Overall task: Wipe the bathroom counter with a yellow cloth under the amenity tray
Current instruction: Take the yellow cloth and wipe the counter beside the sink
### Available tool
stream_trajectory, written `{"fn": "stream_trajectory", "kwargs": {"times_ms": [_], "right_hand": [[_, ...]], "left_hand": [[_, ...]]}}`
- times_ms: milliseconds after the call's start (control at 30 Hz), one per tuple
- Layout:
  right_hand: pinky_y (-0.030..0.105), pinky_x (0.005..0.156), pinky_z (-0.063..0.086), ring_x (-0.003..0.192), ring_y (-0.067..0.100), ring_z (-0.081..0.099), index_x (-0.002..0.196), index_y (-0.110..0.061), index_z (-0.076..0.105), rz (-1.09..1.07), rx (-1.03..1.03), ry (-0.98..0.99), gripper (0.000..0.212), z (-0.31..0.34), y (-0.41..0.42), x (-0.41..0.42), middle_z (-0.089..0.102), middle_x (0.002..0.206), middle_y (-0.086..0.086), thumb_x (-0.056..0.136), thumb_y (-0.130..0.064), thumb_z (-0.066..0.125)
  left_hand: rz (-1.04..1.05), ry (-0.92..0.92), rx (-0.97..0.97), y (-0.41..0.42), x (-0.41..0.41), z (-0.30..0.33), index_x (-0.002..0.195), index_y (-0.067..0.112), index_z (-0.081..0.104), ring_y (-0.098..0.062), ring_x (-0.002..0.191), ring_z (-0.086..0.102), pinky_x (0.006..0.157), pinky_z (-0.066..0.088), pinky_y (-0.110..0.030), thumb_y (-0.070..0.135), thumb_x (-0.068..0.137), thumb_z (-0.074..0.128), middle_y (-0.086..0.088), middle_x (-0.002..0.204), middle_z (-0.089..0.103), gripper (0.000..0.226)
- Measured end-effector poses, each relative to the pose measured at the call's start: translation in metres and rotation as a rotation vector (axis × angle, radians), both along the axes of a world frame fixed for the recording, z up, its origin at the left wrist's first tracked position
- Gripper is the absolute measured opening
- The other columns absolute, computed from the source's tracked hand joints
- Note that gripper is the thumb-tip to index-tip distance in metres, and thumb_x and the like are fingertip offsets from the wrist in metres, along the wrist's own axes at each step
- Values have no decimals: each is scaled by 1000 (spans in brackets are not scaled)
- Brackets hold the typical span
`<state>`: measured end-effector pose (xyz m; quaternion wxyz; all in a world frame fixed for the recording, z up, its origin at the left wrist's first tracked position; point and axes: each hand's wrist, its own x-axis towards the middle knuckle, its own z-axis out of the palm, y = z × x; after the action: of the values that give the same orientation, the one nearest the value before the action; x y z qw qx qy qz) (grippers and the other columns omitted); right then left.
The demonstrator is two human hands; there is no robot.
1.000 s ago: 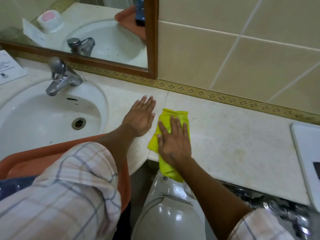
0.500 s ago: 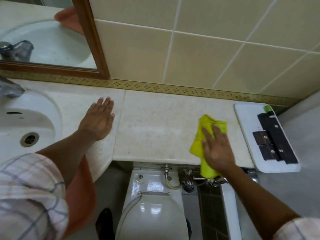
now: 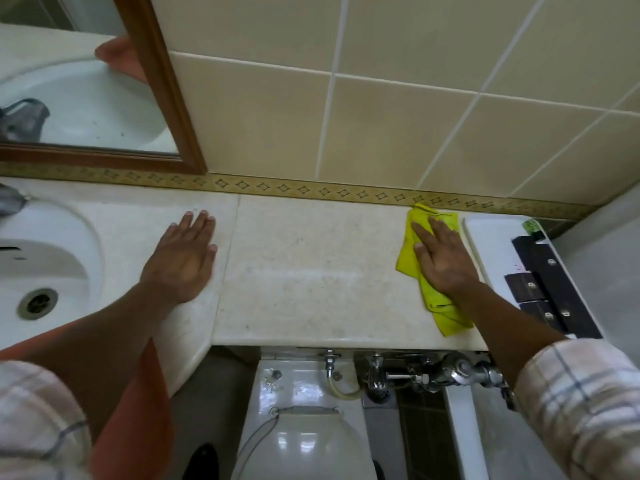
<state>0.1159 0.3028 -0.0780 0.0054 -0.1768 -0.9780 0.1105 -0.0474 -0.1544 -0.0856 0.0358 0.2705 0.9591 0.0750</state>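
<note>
A yellow cloth [image 3: 408,251] lies folded on the pale stone counter [image 3: 311,271], its far tip at the back wall. My right hand [image 3: 441,259] presses flat on the cloth with fingers stretched out, right beside the left edge of the white amenity tray [image 3: 485,244]. The tray sits at the counter's right end and carries several dark packets [image 3: 540,282] and a small green item [image 3: 531,225]. My left hand [image 3: 183,259] rests flat and empty on the counter near the sink, fingers apart.
A white sink [image 3: 45,265] with a drain is at the left. A wood-framed mirror [image 3: 162,98] hangs above it on the tiled wall. Below the counter's front edge are a toilet [image 3: 304,427] and chrome pipe fittings [image 3: 433,372].
My right hand slid the yellow cloth from the counter's middle rightward and toward the back wall, up to the tray's edge. My left hand stayed flat by the sink.
</note>
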Motion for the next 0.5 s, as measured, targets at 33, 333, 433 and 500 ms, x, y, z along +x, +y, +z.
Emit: {"fn": "stream_trajectory", "kwargs": {"times_ms": [33, 333, 433, 500], "right_hand": [[47, 123, 10, 151, 30, 15, 150, -25, 36, -5, 4, -2, 48, -3, -1, -1, 22, 162, 12, 102, -33, 38], [49, 122, 7, 151, 32, 11, 152, -24, 30, 36, 12, -26, 52, -1, -82, -46, 16, 164, 12, 102, -38, 34], [48, 122, 6, 151, 33, 11, 152, -25, 29, 214, 22, -20, 53, -3, -163, -80, 17, 164, 12, 101, -40, 34], [49, 123, 5, 152, 32, 11, 153, -27, 28, 328, 33, -25, 55, -4, -212, -102, 16, 164, 10, 100, -45, 30]], "left_hand": [[2, 4, -4, -1, 0, 0, 153, 12, 18, -24, 151, 8, 122, 9, -43, 45, 95, 10, -7, 163, 14, 67], [20, -6, -56, 0, 2, 3, 154, 13, 13, -23, 151, 4, 123, 6, -41, 39, 101, 16, -6, 164, 9, 60], [25, -9, -50, -1, 4, 5, 154, 13, 13, -23, 151, 5, 123, 8, -42, 38, 101, 18, -5, 164, 9, 59], [24, 2, -49, -1, 5, 5, 154, 12, 15, -23, 151, 6, 123, 9, -42, 36, 101, 21, -6, 164, 11, 58]]}}
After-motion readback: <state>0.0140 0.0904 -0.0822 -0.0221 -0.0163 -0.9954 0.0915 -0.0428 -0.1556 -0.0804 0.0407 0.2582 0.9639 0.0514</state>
